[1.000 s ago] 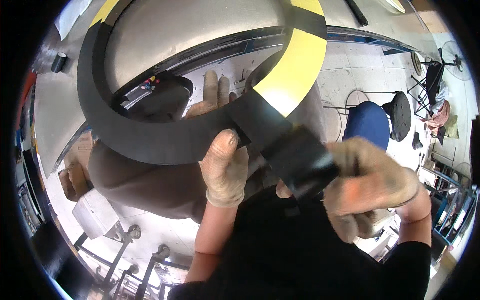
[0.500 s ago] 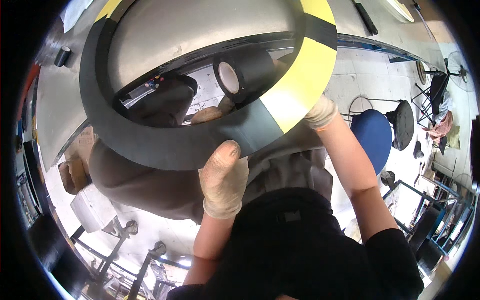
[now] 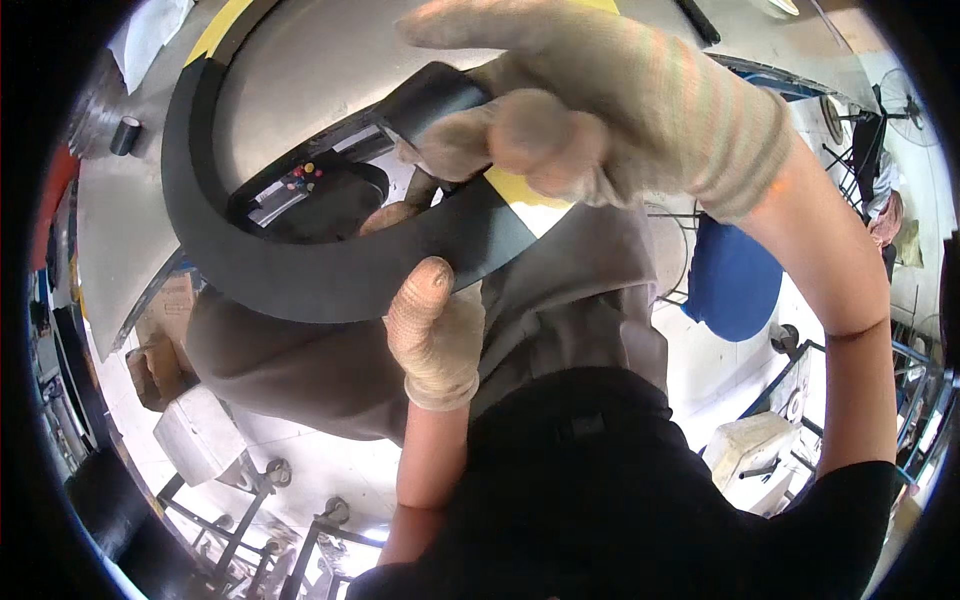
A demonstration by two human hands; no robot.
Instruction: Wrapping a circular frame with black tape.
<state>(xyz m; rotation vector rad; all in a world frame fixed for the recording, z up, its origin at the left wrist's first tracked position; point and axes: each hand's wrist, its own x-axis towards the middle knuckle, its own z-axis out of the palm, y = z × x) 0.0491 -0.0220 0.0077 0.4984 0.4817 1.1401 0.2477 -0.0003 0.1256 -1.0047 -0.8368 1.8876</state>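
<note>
A large flat ring (image 3: 300, 280), banded in black and yellow, leans over the table edge toward my lap. My left hand (image 3: 435, 345), in a pale knitted glove, grips its near rim, thumb on the upper face and fingers curled to the inner side. Above the ring's right part is my gloved right hand (image 3: 640, 120), closed around a roll of black tape (image 3: 432, 98) inside the ring's opening. That hand covers most of the yellow band (image 3: 520, 195) on the right. The tape's free end cannot be made out.
The grey metal table (image 3: 130, 230) carries a small black roll (image 3: 125, 136), a white sheet (image 3: 155, 35) and a dark bar (image 3: 698, 22). A blue-seated stool (image 3: 735, 275) stands to the right. Cardboard (image 3: 160, 370) and wheeled metal frames (image 3: 235, 525) are at lower left.
My right hand has come from beneath the ring's right side up over it, and the tape roll has moved up and left, turning. My left hand and the ring's near rim have shifted slightly.
</note>
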